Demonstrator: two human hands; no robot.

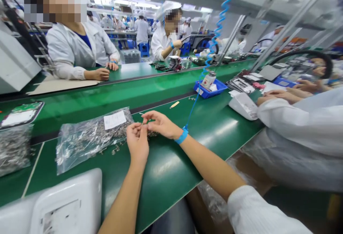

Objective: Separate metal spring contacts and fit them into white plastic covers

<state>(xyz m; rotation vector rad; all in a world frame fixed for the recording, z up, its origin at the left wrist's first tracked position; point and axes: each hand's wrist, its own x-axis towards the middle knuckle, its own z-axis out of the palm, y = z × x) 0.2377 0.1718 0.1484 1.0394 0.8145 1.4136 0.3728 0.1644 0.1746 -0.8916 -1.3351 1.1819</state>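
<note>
My left hand [138, 142] and my right hand [163, 125] meet over the green workbench, fingertips pinched close together. Whatever they hold between them is too small and covered to make out; a thin pale tip pokes out by the right fingers. Around my right wrist is a blue strap [182, 136] with a coiled blue cord [214, 44] running up from it. Just left of the hands lies a clear plastic bag [80, 141] full of small metal parts, with a white label [114, 120] on top. Several loose metal parts [115, 149] are scattered beside the bag.
A second bag of metal parts [14, 148] lies at far left, white plastic housings [91, 187] at the lower left. A blue tray [214, 90] holds a bottle [208, 80]. A white container [242, 105] stands by a co-worker's sleeve [294, 116]. Another person sits across the green conveyor [150, 89].
</note>
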